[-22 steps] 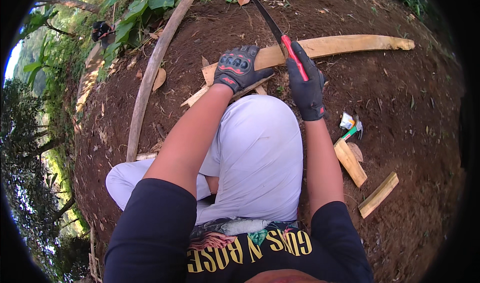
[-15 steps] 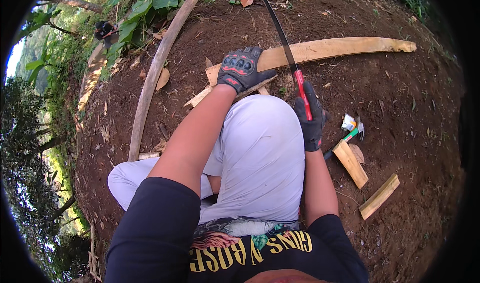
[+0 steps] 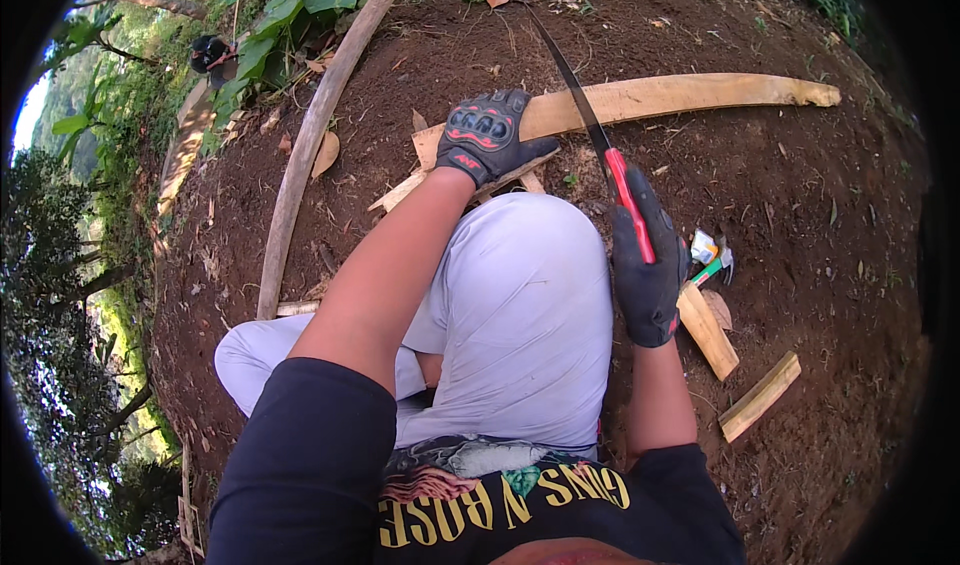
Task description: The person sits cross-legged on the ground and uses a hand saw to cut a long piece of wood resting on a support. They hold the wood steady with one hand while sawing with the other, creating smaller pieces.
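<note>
A long curved pale wooden plank (image 3: pixel 700 95) lies across the bare earth ahead of my knee. My left hand (image 3: pixel 490 135), in a black glove with red marks, presses flat on its near left end. My right hand (image 3: pixel 645 265), also gloved, grips the red handle of a hand saw (image 3: pixel 580 105). The dark blade runs up and away, crossing the plank just right of my left hand. My bent knee in light trousers (image 3: pixel 520 305) fills the space between my arms.
Two short wood offcuts (image 3: pixel 710 330) (image 3: pixel 760 397) lie on the soil at my right, beside a green-handled hammer (image 3: pixel 715 265). A long thin pole (image 3: pixel 305 155) runs along the left. Wood chips and leafy plants (image 3: pixel 300 5) sit at the far left.
My right hand has pulled the saw back toward me, down and to the right, so more blade shows past the plank. My left hand has stayed on the plank.
</note>
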`<state>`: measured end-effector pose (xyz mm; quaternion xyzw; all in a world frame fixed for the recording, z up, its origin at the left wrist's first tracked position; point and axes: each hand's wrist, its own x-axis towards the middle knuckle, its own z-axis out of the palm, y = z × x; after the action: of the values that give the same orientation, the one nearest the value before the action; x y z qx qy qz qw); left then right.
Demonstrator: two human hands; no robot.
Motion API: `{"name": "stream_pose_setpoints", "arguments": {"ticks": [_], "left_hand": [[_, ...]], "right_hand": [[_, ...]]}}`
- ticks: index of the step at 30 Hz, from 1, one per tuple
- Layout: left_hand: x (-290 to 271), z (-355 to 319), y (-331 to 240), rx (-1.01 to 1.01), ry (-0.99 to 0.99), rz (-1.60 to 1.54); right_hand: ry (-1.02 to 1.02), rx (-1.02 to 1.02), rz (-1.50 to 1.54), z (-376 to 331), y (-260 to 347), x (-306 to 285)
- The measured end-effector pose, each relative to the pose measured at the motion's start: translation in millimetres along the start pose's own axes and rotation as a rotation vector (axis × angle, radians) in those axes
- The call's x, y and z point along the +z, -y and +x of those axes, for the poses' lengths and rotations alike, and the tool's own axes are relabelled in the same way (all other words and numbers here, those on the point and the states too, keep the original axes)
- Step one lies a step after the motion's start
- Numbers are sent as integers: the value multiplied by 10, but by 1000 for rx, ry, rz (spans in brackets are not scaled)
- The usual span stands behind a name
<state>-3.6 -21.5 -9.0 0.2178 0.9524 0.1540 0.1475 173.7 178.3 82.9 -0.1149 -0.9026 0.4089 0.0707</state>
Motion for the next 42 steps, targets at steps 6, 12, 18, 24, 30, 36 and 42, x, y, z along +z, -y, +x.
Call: {"name": "stream_pose_setpoints", "arguments": {"ticks": [6, 12, 18, 24, 30, 36, 42], "left_hand": [[-31, 14, -15, -18, 85, -31], [52, 29, 2, 3, 20, 12], [16, 9, 29, -12, 19, 7], [38, 15, -14, -5, 19, 14], [41, 14, 37, -5, 21, 18], [21, -39, 24, 1, -12, 14], [18, -40, 52, 15, 26, -40]], "right_hand": [[-69, -89, 106, 729, -256, 475], [-86, -56, 146, -176, -839, 454], [88, 65, -93, -1800, -1127, -181], [-24, 42, -6, -1441, -547, -242], [-259, 339, 275, -668, -511, -66], [-205, 82, 246, -858, -382, -233], [-281, 297, 307, -844, -104, -482]]}}
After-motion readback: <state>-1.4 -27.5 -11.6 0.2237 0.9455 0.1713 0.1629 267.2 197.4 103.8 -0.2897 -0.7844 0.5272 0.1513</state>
